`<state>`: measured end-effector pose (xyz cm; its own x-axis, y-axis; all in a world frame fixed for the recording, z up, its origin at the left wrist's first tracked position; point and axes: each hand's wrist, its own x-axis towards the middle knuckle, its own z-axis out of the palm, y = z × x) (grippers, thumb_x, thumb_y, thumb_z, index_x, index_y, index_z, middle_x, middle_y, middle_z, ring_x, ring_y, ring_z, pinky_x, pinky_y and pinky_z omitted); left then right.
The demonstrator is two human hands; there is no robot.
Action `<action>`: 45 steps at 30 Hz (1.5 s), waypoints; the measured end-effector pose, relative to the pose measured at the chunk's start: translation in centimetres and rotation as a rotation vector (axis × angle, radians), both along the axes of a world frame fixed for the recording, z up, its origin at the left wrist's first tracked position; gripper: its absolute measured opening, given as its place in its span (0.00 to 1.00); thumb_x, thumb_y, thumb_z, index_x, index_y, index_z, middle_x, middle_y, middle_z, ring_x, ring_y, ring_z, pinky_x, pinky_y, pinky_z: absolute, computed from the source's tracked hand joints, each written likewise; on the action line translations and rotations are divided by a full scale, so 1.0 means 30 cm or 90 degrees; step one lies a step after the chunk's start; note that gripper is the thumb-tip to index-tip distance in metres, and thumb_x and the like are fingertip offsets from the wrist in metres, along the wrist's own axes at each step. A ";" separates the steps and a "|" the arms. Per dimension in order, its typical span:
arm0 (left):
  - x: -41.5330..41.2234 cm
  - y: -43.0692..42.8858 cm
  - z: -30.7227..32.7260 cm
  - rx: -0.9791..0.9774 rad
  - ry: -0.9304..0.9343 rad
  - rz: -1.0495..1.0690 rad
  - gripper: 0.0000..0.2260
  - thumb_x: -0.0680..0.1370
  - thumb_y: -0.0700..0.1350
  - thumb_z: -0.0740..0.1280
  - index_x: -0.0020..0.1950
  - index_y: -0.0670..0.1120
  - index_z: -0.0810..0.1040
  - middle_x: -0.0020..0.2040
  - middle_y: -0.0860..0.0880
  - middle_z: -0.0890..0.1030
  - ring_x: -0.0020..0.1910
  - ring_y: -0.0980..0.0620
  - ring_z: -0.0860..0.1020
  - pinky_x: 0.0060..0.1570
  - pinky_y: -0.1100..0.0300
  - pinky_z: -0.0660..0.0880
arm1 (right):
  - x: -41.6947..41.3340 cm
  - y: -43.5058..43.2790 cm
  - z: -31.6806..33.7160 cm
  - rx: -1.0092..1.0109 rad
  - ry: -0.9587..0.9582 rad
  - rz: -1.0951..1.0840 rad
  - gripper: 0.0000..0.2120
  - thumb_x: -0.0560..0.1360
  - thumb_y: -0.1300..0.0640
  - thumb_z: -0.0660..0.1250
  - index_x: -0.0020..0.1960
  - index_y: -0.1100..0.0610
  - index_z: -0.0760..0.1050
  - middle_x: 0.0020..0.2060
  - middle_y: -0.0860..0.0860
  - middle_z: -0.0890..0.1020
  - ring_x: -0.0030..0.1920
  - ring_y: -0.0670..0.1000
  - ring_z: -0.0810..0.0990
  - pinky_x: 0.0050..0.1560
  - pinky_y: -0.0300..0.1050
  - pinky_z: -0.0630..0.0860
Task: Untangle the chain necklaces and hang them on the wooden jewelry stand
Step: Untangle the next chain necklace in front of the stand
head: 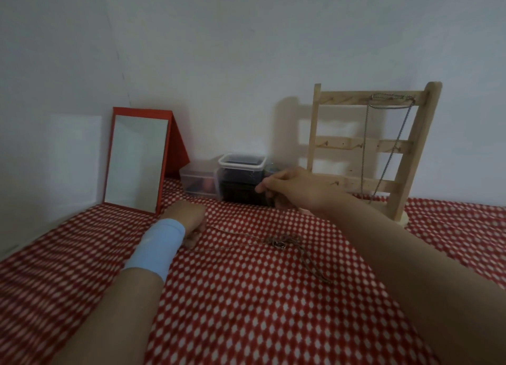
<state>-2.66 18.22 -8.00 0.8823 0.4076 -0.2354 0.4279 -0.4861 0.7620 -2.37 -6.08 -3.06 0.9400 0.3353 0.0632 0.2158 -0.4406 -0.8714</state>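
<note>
Behind: mirror (pixel 137 162) and plastic boxes (pixel 241 178) | tangled necklaces (pixel 282 242) lie between our hands | left hand (pixel 189 222) pinches them; right hand (pixel 293 189) curled above, we cannot tell its hold

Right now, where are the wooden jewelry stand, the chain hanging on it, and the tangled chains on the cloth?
wooden jewelry stand (pixel 336 144): head view, its middle rail.
hanging chain (pixel 394 96): head view, bunched loop at the top.
tangled chains (pixel 281 243): head view, the central knot.
</note>
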 end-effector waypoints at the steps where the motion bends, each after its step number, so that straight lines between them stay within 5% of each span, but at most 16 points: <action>1: -0.004 0.007 0.001 0.071 -0.017 -0.002 0.14 0.72 0.43 0.62 0.47 0.34 0.79 0.48 0.38 0.82 0.47 0.39 0.81 0.52 0.52 0.78 | -0.003 0.023 0.010 0.013 0.010 0.027 0.11 0.82 0.53 0.66 0.52 0.56 0.86 0.40 0.51 0.84 0.38 0.50 0.81 0.40 0.39 0.79; 6: -0.046 0.008 0.008 0.364 -0.106 -0.058 0.12 0.76 0.43 0.62 0.55 0.40 0.79 0.57 0.40 0.80 0.54 0.41 0.78 0.52 0.55 0.74 | -0.003 0.141 0.011 -0.005 -0.009 0.125 0.10 0.82 0.59 0.66 0.57 0.62 0.84 0.50 0.54 0.87 0.45 0.51 0.86 0.44 0.34 0.81; 11: -0.082 -0.021 0.021 0.306 -0.241 -0.157 0.08 0.78 0.41 0.61 0.48 0.48 0.81 0.53 0.48 0.82 0.53 0.48 0.78 0.56 0.58 0.72 | 0.018 0.146 -0.041 -0.175 -0.028 0.163 0.13 0.81 0.55 0.67 0.64 0.54 0.83 0.56 0.46 0.86 0.51 0.42 0.84 0.41 0.26 0.74; 18: -0.120 -0.071 -0.005 0.313 -0.075 -0.466 0.05 0.72 0.46 0.74 0.47 0.52 0.85 0.41 0.61 0.80 0.45 0.60 0.78 0.53 0.64 0.75 | 0.034 0.064 -0.123 -0.323 -0.099 0.154 0.10 0.76 0.58 0.73 0.56 0.51 0.86 0.51 0.42 0.86 0.48 0.37 0.81 0.50 0.30 0.77; 24: -0.105 -0.071 -0.006 0.411 -0.120 -0.470 0.05 0.77 0.46 0.66 0.47 0.51 0.83 0.49 0.52 0.83 0.49 0.52 0.79 0.55 0.57 0.75 | 0.017 0.046 -0.160 -0.442 -0.124 0.179 0.14 0.74 0.50 0.75 0.59 0.47 0.83 0.52 0.41 0.83 0.48 0.38 0.78 0.46 0.30 0.70; 29: -0.094 -0.056 0.037 0.026 -0.268 -0.364 0.07 0.82 0.42 0.59 0.45 0.49 0.73 0.37 0.48 0.82 0.40 0.49 0.80 0.46 0.53 0.76 | 0.013 0.042 -0.186 -0.338 -0.133 0.156 0.14 0.76 0.49 0.74 0.61 0.46 0.83 0.52 0.39 0.81 0.49 0.37 0.77 0.48 0.28 0.70; 31: -0.092 -0.051 0.045 -0.040 -0.262 -0.339 0.07 0.82 0.42 0.58 0.46 0.48 0.72 0.34 0.47 0.79 0.35 0.46 0.80 0.39 0.53 0.77 | 0.014 0.051 -0.190 -0.307 -0.125 0.164 0.09 0.78 0.51 0.72 0.58 0.48 0.84 0.51 0.39 0.82 0.50 0.37 0.78 0.50 0.29 0.71; 36: -0.073 0.006 0.008 0.278 -0.292 -0.258 0.05 0.82 0.47 0.57 0.48 0.51 0.71 0.45 0.49 0.78 0.46 0.48 0.78 0.45 0.56 0.71 | 0.031 0.049 -0.184 -0.303 -0.106 0.136 0.06 0.80 0.52 0.68 0.56 0.49 0.81 0.48 0.42 0.82 0.49 0.42 0.80 0.50 0.37 0.74; 39: -0.070 0.050 0.017 0.372 -0.187 -0.246 0.08 0.82 0.47 0.55 0.49 0.49 0.72 0.47 0.48 0.79 0.45 0.49 0.77 0.44 0.56 0.71 | 0.025 0.021 -0.178 -0.381 -0.078 0.162 0.15 0.77 0.51 0.73 0.63 0.47 0.79 0.52 0.41 0.82 0.52 0.43 0.81 0.55 0.38 0.76; 45: -0.085 0.108 0.056 0.601 0.207 -0.272 0.19 0.82 0.43 0.55 0.70 0.38 0.70 0.69 0.41 0.73 0.65 0.45 0.74 0.64 0.57 0.71 | 0.027 -0.033 -0.173 -0.420 -0.126 0.163 0.15 0.76 0.56 0.73 0.62 0.49 0.82 0.50 0.40 0.80 0.49 0.40 0.78 0.51 0.31 0.74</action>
<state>-5.20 21.47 -6.31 0.9462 0.2210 -0.2363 0.1982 -0.9732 -0.1164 -1.57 -7.06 -8.24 0.8191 0.5696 -0.0678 0.5077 -0.7749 -0.3766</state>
